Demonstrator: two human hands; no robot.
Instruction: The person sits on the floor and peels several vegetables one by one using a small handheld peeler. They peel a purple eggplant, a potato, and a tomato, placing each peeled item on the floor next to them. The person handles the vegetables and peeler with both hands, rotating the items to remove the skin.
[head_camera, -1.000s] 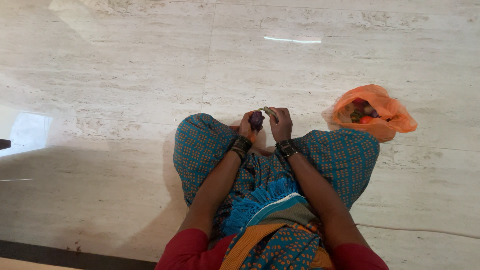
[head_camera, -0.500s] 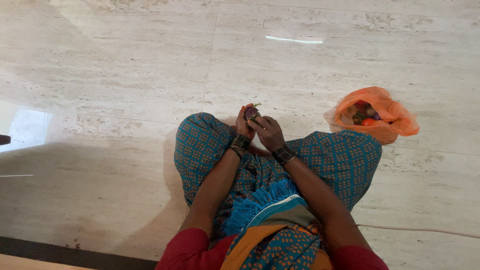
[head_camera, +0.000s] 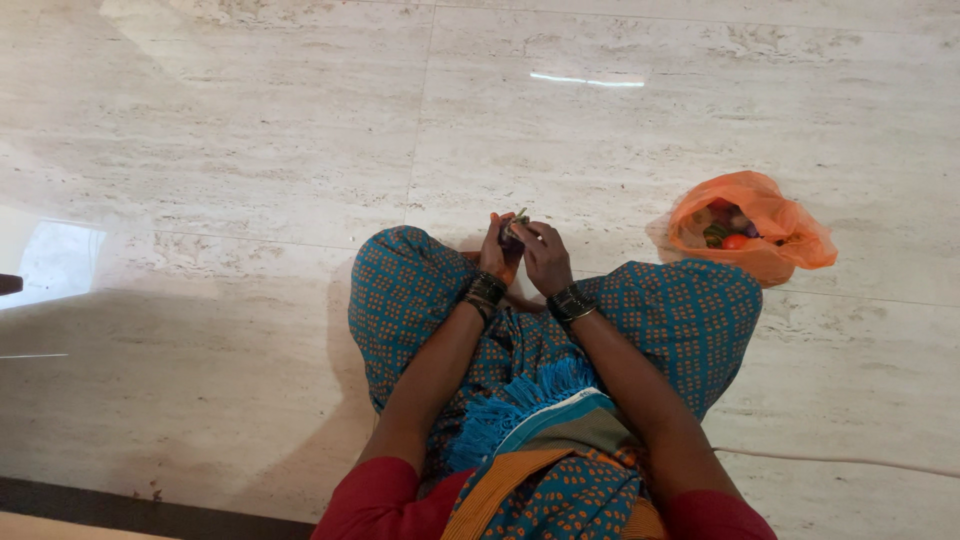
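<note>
I sit cross-legged on a pale stone floor in a blue dotted garment. My left hand (head_camera: 493, 253) and my right hand (head_camera: 545, 255) meet just beyond my knees, both closed around a small purple eggplant (head_camera: 514, 228) with a green stem. Only the stem end and a sliver of the purple skin show between my fingers. Dark bangles ring both wrists.
An orange plastic bag (head_camera: 770, 240) lies open on the floor to the right, holding several vegetables, one of them red. A thin cord (head_camera: 850, 461) runs along the floor at lower right. A dark strip edges the floor at bottom left.
The eggplant was turned between my hands: a second ago its purple body showed in the left hand, now both hands cover it and the stem points up.
</note>
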